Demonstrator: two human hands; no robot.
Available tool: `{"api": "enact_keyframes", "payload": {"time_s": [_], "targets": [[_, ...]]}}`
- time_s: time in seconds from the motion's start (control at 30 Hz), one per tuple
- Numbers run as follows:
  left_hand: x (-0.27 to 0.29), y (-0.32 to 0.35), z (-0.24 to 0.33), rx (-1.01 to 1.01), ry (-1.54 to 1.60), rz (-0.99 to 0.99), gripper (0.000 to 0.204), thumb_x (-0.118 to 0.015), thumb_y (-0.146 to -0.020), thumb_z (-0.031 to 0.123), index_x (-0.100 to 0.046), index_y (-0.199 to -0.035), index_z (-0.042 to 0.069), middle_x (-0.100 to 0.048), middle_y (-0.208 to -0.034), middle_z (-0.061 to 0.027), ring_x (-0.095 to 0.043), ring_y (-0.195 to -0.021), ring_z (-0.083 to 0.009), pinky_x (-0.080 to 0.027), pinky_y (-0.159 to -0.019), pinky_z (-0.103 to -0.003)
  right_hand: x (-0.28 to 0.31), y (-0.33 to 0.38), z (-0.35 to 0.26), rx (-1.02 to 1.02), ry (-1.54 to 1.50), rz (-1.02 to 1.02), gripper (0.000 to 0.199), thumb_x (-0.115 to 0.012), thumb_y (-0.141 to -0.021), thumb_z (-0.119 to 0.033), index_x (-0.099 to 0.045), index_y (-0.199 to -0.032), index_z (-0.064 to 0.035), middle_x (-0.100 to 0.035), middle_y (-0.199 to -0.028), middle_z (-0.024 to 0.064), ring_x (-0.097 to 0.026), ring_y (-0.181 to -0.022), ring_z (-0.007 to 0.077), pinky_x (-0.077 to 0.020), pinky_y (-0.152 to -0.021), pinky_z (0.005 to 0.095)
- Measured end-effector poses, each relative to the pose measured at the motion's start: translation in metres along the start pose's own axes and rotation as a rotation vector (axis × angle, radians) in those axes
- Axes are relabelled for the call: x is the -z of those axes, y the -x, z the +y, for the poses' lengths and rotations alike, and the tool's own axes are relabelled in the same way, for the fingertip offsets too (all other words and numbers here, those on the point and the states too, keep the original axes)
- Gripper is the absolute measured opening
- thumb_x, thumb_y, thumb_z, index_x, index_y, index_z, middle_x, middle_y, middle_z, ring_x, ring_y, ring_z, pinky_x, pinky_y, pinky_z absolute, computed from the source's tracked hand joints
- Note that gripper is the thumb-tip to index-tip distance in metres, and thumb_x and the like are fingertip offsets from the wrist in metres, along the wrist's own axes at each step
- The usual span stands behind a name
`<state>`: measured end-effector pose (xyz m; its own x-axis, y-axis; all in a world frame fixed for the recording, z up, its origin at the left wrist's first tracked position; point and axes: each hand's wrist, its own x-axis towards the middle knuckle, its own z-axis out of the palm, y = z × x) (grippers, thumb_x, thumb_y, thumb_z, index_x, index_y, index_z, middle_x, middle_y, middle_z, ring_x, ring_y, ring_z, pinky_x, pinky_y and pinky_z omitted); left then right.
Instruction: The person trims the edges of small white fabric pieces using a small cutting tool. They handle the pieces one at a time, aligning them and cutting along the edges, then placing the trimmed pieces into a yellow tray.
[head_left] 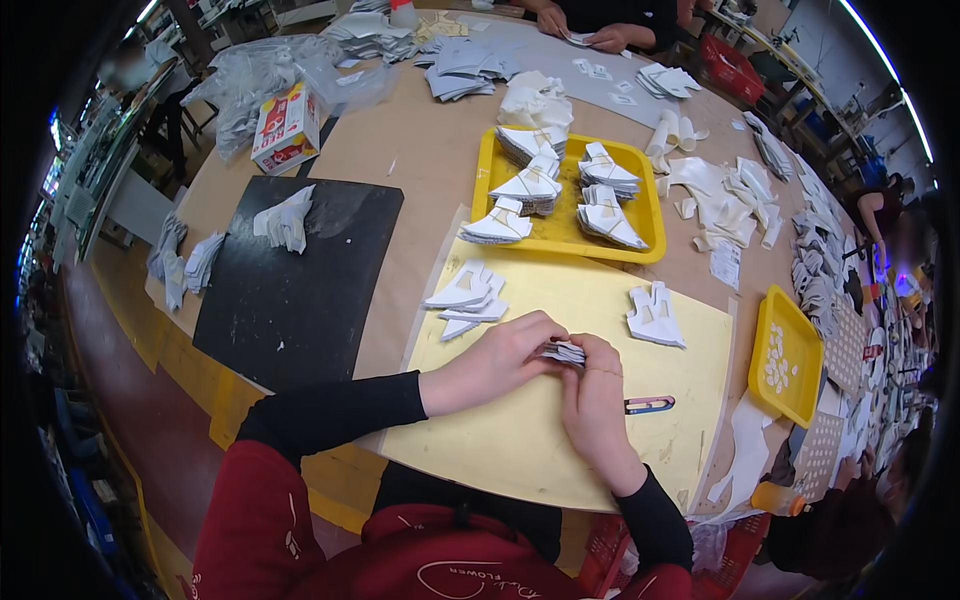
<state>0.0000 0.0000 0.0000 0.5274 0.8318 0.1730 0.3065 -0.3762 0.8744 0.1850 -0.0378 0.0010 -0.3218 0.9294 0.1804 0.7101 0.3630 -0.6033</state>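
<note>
Two hands hold a small stack of white pieces (565,353) at the frame's centre.
The left hand (512,347) and right hand (597,388) have fingers closed around it; a slim tool (650,405) lies beside the right wrist. Above, a yellow tray (655,215) of banded bundles occupies the bench (365,175); a black board (310,290) lies at left.

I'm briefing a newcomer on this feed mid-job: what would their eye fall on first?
Probably the bright yellow tray just above centre, holding banded stacks of white cut pieces. Next, perhaps, the large black board on the table's left side. Then, at centre, the left hand and right hand, gripping a small stack over a pale yellow sheet.
</note>
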Motion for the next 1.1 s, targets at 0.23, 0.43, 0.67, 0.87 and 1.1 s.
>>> {"api": "enact_keyframes", "payload": {"time_s": [0.23, 0.43, 0.67, 0.87, 1.1], "targets": [[-0.004, 0.001, 0.007, 0.024, 0.106, -0.015, 0.032, -0.063, -0.087, 0.000, -0.056, -0.118, -0.001, -0.058, -0.105, -0.0126, -0.064, -0.088, -0.0241, -0.053, -0.074, -0.031, -0.005, 0.002, 0.000, -0.044, -0.105, 0.083, 0.047, -0.050, -0.086, 0.010, -0.040, -0.133, 0.0048, -0.049, -0.119, 0.0234, -0.052, -0.106, 0.0371, -0.0420, -0.095, 0.0420], [-0.004, 0.001, 0.001, -0.048, 0.004, 0.041, 0.028, -0.060, -0.089, 0.004, -0.058, -0.117, -0.003, -0.060, -0.108, -0.0150, -0.064, -0.092, -0.0303, -0.052, -0.078, -0.035, -0.003, 0.003, 0.003, 0.045, -0.017, 0.125, 0.052, -0.048, -0.085, 0.012, -0.038, -0.136, 0.0049, -0.051, -0.115, 0.0227, -0.051, -0.106, 0.0368, -0.0422, -0.093, 0.0421], [-0.008, 0.002, -0.003, -0.137, -0.083, 0.012, 0.024, -0.061, -0.088, 0.005, -0.060, -0.112, -0.002, -0.060, -0.106, -0.0139, -0.063, -0.091, -0.0301, -0.051, -0.079, -0.036, -0.011, 0.001, 0.006, -0.002, 0.045, 0.100, 0.059, -0.053, -0.083, 0.008, -0.037, -0.140, 0.0039, -0.054, -0.113, 0.0211, -0.051, -0.103, 0.0361, -0.0421, -0.091, 0.0447], [0.006, -0.001, 0.010, 0.011, 0.034, 0.031, 0.017, -0.064, -0.088, 0.010, -0.063, -0.100, -0.003, -0.061, -0.095, -0.0118, -0.062, -0.084, -0.0282, -0.050, -0.075, -0.032, 0.004, 0.001, -0.008, -0.090, -0.331, 0.131, 0.049, -0.057, -0.089, 0.000, -0.044, -0.136, 0.0034, -0.058, -0.109, 0.0206, -0.059, -0.099, 0.0330, -0.0477, -0.087, 0.0376], [0.048, -0.012, 0.019, 0.098, -0.015, -0.119, 0.024, -0.067, -0.087, 0.018, -0.065, -0.098, -0.002, -0.065, -0.094, -0.0129, -0.061, -0.079, -0.0272, -0.049, -0.070, -0.032, 0.010, 0.002, 0.003, -0.210, -0.576, 0.207, 0.030, -0.065, -0.088, -0.005, -0.059, -0.115, 0.0052, -0.064, -0.104, 0.0176, -0.063, -0.097, 0.0263, -0.0499, -0.085, 0.0323]]}}
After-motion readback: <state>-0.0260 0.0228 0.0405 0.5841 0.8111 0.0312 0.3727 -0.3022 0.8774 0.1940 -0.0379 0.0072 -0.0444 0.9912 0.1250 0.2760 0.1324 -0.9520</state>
